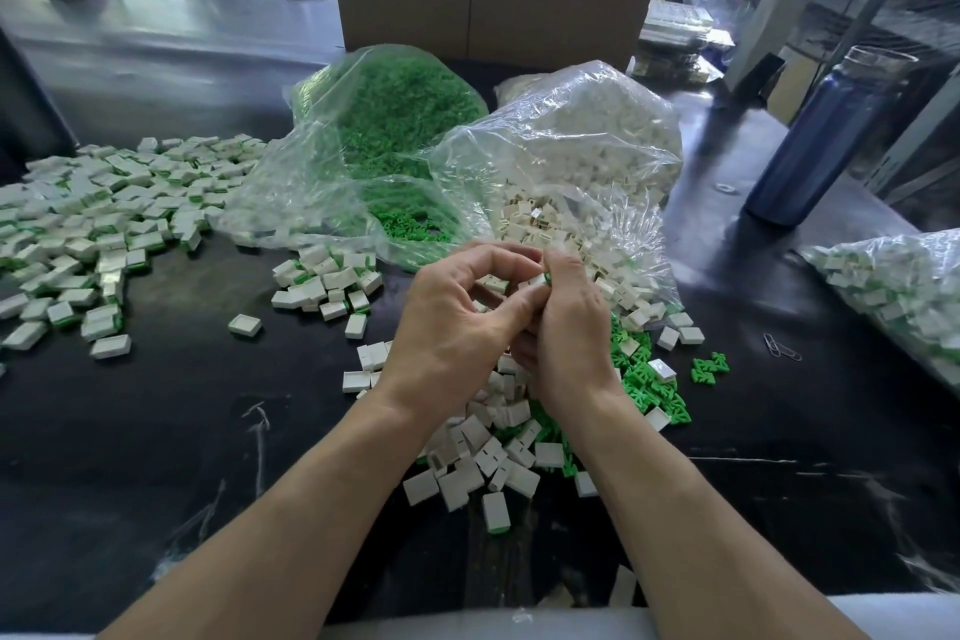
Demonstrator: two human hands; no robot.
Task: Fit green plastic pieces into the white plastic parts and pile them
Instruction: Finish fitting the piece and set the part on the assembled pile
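My left hand (457, 322) and my right hand (566, 322) meet above the black table (208, 431). Their fingertips pinch one small white plastic part (535, 282) with a sliver of green at its edge. Under my wrists lies a loose heap of white parts (483, 452). Green plastic pieces (644, 379) are scattered to the right of it. A wide pile of fitted white-and-green parts (104, 224) covers the left of the table, with a smaller cluster (327, 283) nearer the middle.
A clear bag of green pieces (384, 120) and a clear bag of white parts (587, 146) lie open behind my hands. A blue bottle (821, 135) stands at the right, another filled bag (893, 286) at the right edge. A cardboard box (493, 0) stands behind.
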